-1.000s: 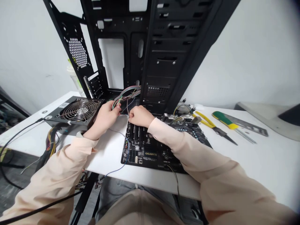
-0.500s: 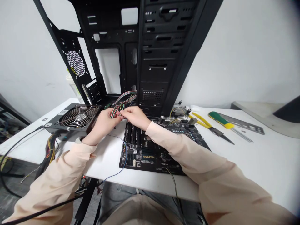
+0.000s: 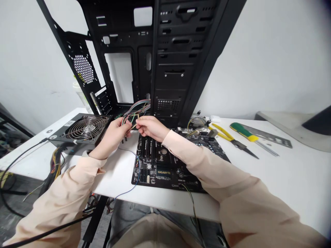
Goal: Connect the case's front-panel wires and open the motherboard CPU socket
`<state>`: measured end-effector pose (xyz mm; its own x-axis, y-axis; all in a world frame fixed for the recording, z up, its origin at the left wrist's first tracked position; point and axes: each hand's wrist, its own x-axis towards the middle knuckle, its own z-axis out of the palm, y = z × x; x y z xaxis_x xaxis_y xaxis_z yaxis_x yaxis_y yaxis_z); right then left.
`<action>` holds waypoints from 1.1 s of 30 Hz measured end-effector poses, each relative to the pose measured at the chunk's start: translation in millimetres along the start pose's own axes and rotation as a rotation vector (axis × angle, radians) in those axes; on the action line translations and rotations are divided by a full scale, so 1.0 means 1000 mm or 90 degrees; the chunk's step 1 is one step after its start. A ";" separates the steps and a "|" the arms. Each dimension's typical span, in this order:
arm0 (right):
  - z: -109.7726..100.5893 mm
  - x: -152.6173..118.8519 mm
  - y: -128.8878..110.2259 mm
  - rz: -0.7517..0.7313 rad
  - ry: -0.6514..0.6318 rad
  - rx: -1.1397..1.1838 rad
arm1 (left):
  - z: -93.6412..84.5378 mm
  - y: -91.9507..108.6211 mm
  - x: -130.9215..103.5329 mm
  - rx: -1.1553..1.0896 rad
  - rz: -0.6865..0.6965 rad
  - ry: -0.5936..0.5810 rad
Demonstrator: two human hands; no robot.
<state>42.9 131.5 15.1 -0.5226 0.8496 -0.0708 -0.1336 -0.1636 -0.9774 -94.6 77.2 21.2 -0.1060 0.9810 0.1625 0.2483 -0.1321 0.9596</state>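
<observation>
A bundle of thin coloured wires comes out of the bottom of the black computer case toward both hands. My left hand is closed on the wires near the fan unit. Just to its right, my right hand pinches a yellowish wire of the same bundle between thumb and fingers. The wire ends are partly hidden by the fingers. Below my right hand and forearm lies a black motherboard marked GIGABYTE, flat on the white table.
At the left sits a power supply with a round fan grille and thick cables. Yellow-handled pliers, a green and yellow screwdriver and a metal plate lie at the right. A blue wire crosses the table edge.
My right hand has moved slightly right, away from my left hand, drawing a yellowish wire apart from the others. My left hand has barely shifted.
</observation>
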 end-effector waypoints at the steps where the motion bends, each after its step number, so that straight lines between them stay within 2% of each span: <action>1: 0.000 0.000 -0.001 0.006 0.007 0.017 | 0.000 0.001 0.000 -0.008 -0.005 0.010; 4: -0.001 -0.001 -0.006 0.005 0.041 0.060 | 0.000 0.001 0.000 -0.035 -0.021 0.041; 7: 0.001 -0.004 -0.013 -0.044 0.067 0.093 | -0.001 0.000 0.002 -0.064 -0.036 0.070; 11: 0.010 -0.010 -0.021 -0.101 0.049 0.165 | -0.001 0.001 0.003 -0.115 -0.048 0.108; 17: 0.005 -0.012 -0.032 -0.060 0.072 0.202 | -0.006 0.002 0.005 -0.173 -0.072 0.125; 20: -0.002 -0.016 -0.037 -0.046 0.014 0.242 | -0.008 -0.002 0.007 -0.189 -0.070 0.120; 23: -0.004 -0.023 -0.041 -0.070 -0.067 0.260 | -0.008 -0.005 0.009 -0.197 -0.058 0.136; 30: -0.003 -0.026 -0.038 -0.145 -0.295 0.166 | -0.003 0.001 0.008 -0.192 -0.045 0.180; 33: -0.008 -0.020 -0.036 -0.157 -0.324 0.130 | -0.003 0.002 0.007 -0.193 -0.057 0.186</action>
<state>65.4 124.2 49.9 -0.7863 0.5365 0.3066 -0.4352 -0.1285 -0.8911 -97.5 83.6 24.6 -0.3938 0.9145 0.0923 -0.0632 -0.1271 0.9899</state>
